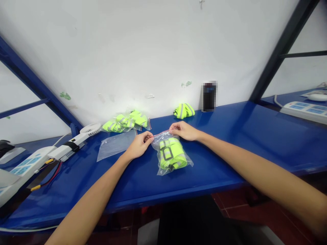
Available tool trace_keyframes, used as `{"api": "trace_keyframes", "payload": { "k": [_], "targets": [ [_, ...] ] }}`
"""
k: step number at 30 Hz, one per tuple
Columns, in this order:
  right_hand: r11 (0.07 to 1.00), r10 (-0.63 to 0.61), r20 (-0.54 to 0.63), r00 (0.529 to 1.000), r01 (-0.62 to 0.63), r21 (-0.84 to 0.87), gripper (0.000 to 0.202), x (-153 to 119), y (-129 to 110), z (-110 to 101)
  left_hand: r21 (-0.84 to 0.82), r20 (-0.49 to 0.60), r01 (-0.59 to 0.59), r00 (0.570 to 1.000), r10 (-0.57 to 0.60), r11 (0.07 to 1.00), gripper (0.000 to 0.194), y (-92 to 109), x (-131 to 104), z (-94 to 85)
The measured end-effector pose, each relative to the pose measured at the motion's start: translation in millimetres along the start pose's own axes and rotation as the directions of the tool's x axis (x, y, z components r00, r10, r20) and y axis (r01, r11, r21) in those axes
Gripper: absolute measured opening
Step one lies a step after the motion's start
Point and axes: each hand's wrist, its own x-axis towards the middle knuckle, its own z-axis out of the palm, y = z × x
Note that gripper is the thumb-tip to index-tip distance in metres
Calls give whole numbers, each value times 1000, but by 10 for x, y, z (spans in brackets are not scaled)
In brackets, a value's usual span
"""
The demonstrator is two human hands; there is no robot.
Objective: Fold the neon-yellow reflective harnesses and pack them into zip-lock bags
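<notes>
Centrally, near the front edge of a blue table, we have a clear filled bag containing a neon-yellow bundle with silver bands and a black buckle. Our left hand pinches the left end of the bag's red-lined top; our right hand pinches the right end. Beside our left hand lies a flat clear bag. Along the back edge, left of centre, is a pile of bagged yellow straps, with a white fan to its left. Behind our right hand sits a folded yellow strap; right of it stands a pixelated dark object, possibly a phone.
</notes>
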Motion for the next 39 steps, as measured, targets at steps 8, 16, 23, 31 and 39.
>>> {"api": "trace_keyframes", "payload": {
  "k": [8, 16, 23, 31, 39],
  "targets": [
    [989, 44, -40, 998, -38, 143, 23, -9, -66, -28, 118, -61, 36, 998, -29, 992, 28, 20, -9, -20],
    [971, 131, -23, 991, -124, 203, 12, -3, -25, -119, -109, -35, 54, 998, -58, 993, 26, -19, 10, -28],
    [965, 112, 80, 991, -127, 228, 20, -18, -48, -177, -135, -67, 55, 996, -65, 989, 25, 0, 16, -41],
    [978, 87, 38, 995, -93, 187, 19, -5, -28, -188, -146, -106, 105, 987, -121, 984, 29, -25, 22, -40],
    [968, 130, 20, 991, -131, 216, 19, -16, -43, -219, -187, -111, 78, 989, -100, 979, 31, -27, 22, -45]
  ]
}}
